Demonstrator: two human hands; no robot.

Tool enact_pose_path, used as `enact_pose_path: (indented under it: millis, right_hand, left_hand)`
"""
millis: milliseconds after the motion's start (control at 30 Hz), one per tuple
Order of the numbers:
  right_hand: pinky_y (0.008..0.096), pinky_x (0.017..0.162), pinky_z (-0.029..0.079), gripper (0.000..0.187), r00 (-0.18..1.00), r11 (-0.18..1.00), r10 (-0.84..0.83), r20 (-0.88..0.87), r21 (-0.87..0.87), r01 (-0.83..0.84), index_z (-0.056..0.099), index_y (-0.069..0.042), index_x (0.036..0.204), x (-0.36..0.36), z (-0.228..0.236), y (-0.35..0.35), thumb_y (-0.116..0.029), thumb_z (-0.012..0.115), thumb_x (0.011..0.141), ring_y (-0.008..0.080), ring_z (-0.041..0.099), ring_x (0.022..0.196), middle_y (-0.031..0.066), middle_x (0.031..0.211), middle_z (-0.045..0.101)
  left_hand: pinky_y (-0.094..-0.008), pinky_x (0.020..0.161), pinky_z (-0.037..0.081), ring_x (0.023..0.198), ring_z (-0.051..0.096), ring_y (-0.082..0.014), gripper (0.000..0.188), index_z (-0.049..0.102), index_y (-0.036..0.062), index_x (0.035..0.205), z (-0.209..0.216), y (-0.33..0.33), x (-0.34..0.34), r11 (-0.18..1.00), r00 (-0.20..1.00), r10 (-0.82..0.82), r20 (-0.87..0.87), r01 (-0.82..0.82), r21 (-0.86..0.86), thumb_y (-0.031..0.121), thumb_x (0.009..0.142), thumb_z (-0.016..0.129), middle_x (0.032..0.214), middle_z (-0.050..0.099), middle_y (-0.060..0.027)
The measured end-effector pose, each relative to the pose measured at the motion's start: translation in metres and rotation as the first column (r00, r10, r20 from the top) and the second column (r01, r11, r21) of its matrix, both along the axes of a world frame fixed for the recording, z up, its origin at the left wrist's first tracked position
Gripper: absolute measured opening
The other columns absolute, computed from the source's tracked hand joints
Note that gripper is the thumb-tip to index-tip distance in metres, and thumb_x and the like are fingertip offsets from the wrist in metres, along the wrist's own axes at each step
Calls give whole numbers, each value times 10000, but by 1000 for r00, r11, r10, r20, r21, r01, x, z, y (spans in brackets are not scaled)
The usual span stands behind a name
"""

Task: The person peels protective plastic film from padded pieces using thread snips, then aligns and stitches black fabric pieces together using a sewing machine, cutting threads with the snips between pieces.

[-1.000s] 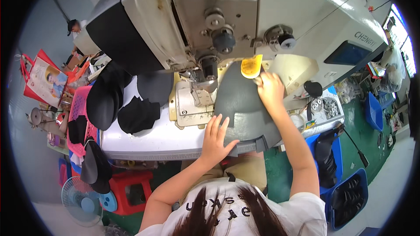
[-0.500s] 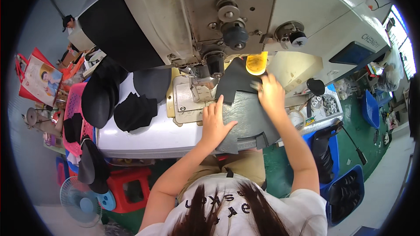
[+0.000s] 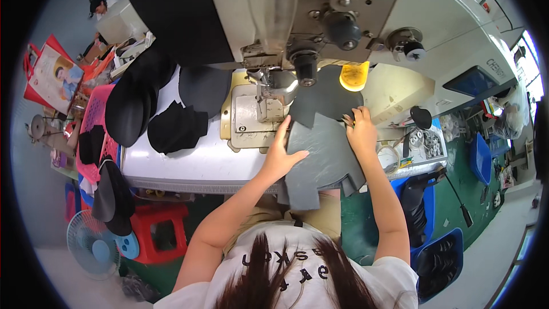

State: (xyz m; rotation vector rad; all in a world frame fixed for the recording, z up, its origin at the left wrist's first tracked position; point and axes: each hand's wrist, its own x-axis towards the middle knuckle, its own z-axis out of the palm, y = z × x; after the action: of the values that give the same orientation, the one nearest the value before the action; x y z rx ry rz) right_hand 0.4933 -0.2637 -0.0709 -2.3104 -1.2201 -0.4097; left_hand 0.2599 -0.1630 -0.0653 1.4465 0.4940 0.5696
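Observation:
Grey, smooth-faced cut panels (image 3: 320, 151) lie right of the needle area, hanging over the table's front edge. My left hand (image 3: 280, 157) rests on their left edge, thumb spread from the fingers, holding nothing. At the right edge my right hand (image 3: 362, 133) has its fingers curled around small thread snips (image 3: 347, 119), of which only the metal tips show. Beyond both hands a darker panel (image 3: 329, 92) lies under the sewing machine (image 3: 372, 17). The presser foot (image 3: 273, 106) stands over the metal plate left of the panels, and nothing is under it.
Black curved pieces (image 3: 130, 100) and a black folded pile (image 3: 177, 129) lie left on the white table (image 3: 166, 163). A pink basket (image 3: 91, 117) stands beside it. Bobbins (image 3: 426, 140) sit at the right end. A yellow lamp (image 3: 354, 76) glows under the machine arm. Below are a red stool (image 3: 157, 234) and blue bins (image 3: 437, 263).
The view has shifted, moving the machine right in the picture. My right hand has drawn back toward me along the panels' right edge. The grey panels lie differently, with their near flap lower.

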Motion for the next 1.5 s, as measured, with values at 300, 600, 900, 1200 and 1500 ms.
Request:
enact_pose_path:
  millis: [300, 600, 900, 1200, 1500]
  right_hand:
    - [460, 818, 525, 304, 996, 999, -33, -79, -20, 32, 617, -14, 1131, -6, -4, -1, -122, 648, 848, 390, 638, 959, 166, 1234, 565]
    - [391, 826, 521, 280, 976, 929, 215, -35, 315, -193, 624, 40, 1104, -40, 25, -7, 87, 532, 843, 351, 643, 963, 205, 1122, 618]
    - [366, 664, 513, 474, 681, 754, 655, -327, 354, -554, 563, -42, 1249, -176, 78, 23, -124, 707, 805, 295, 641, 750, 126, 884, 598]
    - [326, 532, 478, 377, 770, 713, 638, -16, 391, -583, 660, -74, 1148, -230, 81, 59, -143, 741, 787, 217, 591, 636, 77, 916, 581]
    - [317, 524, 476, 351, 793, 714, 606, -70, 488, -502, 651, -56, 1152, -238, 71, 56, -118, 727, 815, 222, 592, 641, 98, 936, 574]
  left_hand:
    - [-314, 902, 477, 1042, 603, -200, 661, 386, 44, 1420, 13, 42, -182, 934, 926, 348, -147, -356, -35, 56, 836, 696, 1131, 628, -142]
    - [-306, 822, 470, 878, 604, -188, 185, 601, -44, 987, -2, 52, -184, 286, 598, 800, 42, -442, 850, 77, 858, 655, 940, 637, -130]
    - [-250, 819, 475, 922, 588, -85, 314, 505, 11, 1190, 70, 46, -177, 933, 943, 334, -2, -331, -140, 20, 894, 612, 1011, 632, -59]
    - [-221, 828, 480, 942, 587, -70, 378, 492, -47, 1301, 83, 16, -168, 944, 963, 268, 33, -255, -210, 63, 949, 578, 1103, 621, -44]
    - [-213, 795, 479, 903, 573, -51, 298, 546, -37, 1238, 89, 7, -161, 963, 969, 247, 19, -244, -112, 65, 958, 561, 1044, 628, -25]
